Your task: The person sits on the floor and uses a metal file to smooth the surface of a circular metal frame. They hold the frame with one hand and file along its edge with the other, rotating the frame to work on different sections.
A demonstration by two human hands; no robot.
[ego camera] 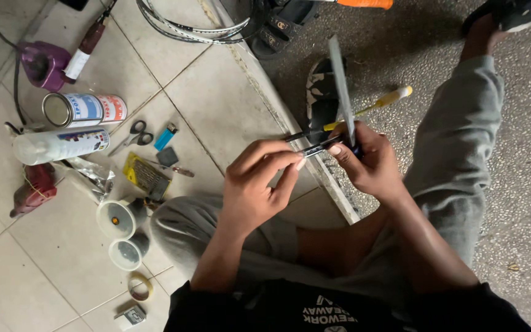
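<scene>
The person sits where a pale tiled floor [216, 104] meets rough speckled concrete [523, 233]. Both hands are closed on one small dark tool [322, 145] above the step edge — the left hand [256, 187] pinches its near end, the right hand [369, 163] grips it along with a long grey strip [341, 86]. Cans [84, 109], scissors [135, 134], a lighter [166, 136] and cups [117, 219] lie scattered on the tiles.

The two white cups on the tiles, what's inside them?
The upper white cup shows a small orange-dark dot on its pale bottom. The lower cup holds something grey; what it is cannot be told.
</scene>
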